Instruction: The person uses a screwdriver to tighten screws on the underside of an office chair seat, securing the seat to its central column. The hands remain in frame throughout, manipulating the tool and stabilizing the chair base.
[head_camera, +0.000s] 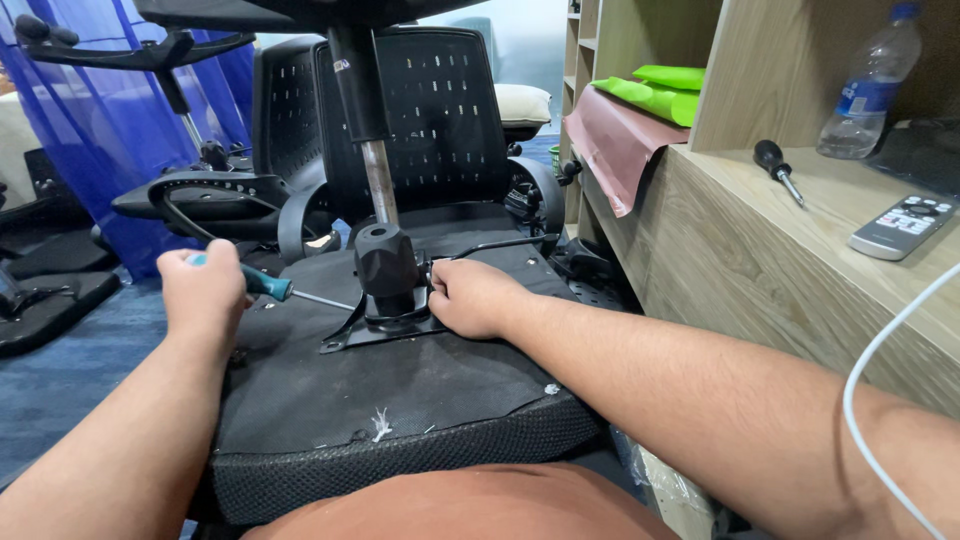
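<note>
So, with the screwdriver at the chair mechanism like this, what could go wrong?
1. The screwdriver tip points toward the right hand on the mechanism plate; a slip might jab those fingers.
2. The upturned seat seems to rest against the person's body, so hard pushing may shift it.

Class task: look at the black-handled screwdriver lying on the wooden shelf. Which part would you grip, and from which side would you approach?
Grip the screwdriver by its thick black handle, probably from above. It lies flat on the wooden shelf with open space around it, handle towards the back and thin metal shaft pointing forward. The rounded handle gives the fingers more to close on than the shaft.
</note>
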